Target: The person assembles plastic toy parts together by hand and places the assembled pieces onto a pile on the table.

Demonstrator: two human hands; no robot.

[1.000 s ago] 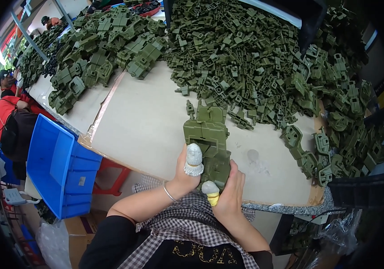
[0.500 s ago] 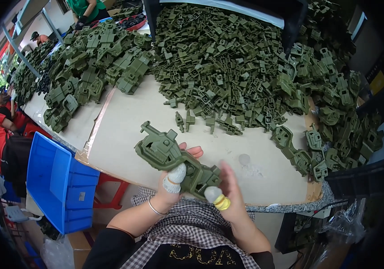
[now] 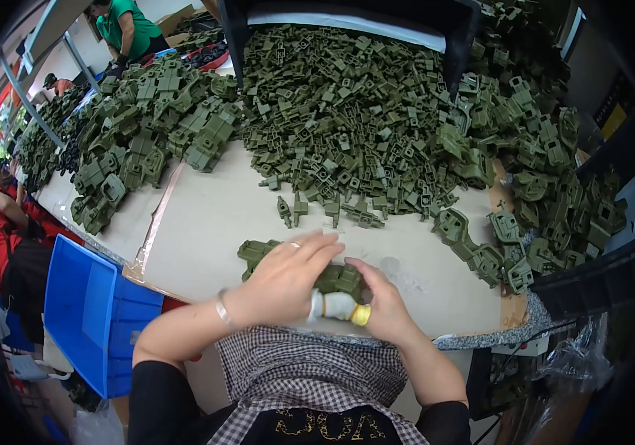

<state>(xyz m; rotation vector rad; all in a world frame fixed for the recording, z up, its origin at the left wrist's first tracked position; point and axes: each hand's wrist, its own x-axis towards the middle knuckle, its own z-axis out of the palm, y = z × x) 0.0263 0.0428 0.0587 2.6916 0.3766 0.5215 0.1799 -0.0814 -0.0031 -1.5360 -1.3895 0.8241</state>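
A long olive-green moulded plastic part [image 3: 343, 279] is at the table's near edge between my two hands. My left hand [image 3: 291, 271] lies across its top, fingers together and curved over it, hiding its middle. My right hand [image 3: 382, 302] holds its right end, thumb in front and fingers behind. Both thumbs wear whitish wraps, the right with a yellow band; their tips nearly meet in front of the part. Several small green plastic pieces [image 3: 300, 209] lie just beyond, and larger green parts [image 3: 473, 245] lie to the right.
A big heap of small green pieces [image 3: 347, 111] covers the table's far middle. Larger green bodies are piled left [image 3: 147, 126] and right [image 3: 532, 133]. A blue bin [image 3: 84, 311] stands left of the table and a dark crate [image 3: 588, 285] at right. A co-worker in green [image 3: 128, 30] is at the far left.
The part has turned from a raised, tilted pose to lie lower and more level. My left hand has gone from beneath it to over its top; my right hand still grips the right end.
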